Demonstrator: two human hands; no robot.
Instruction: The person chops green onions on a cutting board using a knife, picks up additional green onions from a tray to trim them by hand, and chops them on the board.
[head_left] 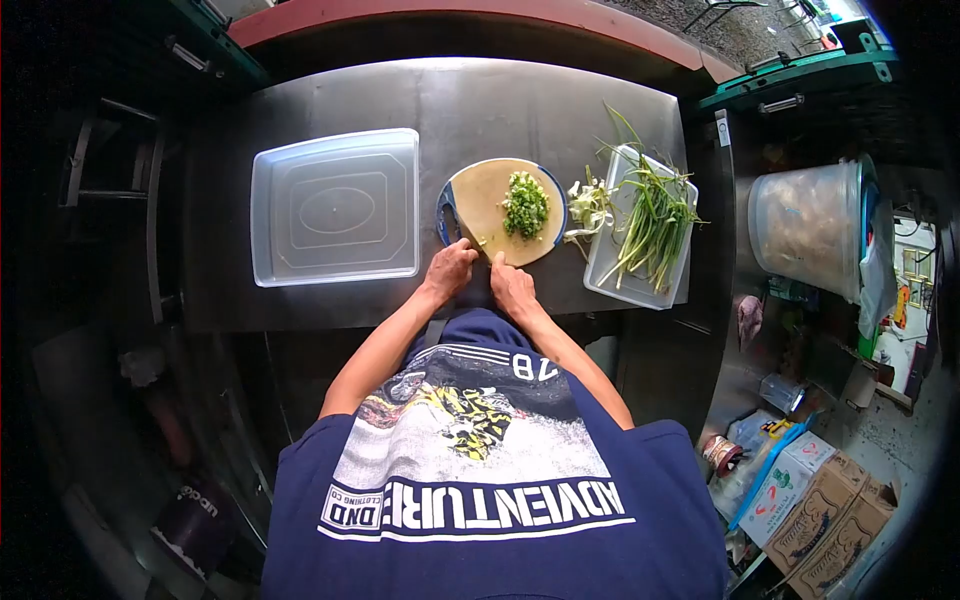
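A round cutting board (490, 200) with a blue rim bears a pile of chopped green onion (526, 205). At its lower left edge, my left hand (453, 268) is closed on something dark and thin, too small to make out. My right hand (514, 286) is closed at the board's near rim, fingertips on the edge. White onion trimmings (590, 206) lie just right of the board. Long green onions (655, 225) rest in and over a white tray (632, 292) farther right.
A translucent plastic container (335, 208) stands on the left of the metal table (480, 100). Beyond the table's right side are a large clear tub (805, 225) and, lower down, cardboard boxes (835, 525). A red ledge (480, 18) runs behind the table.
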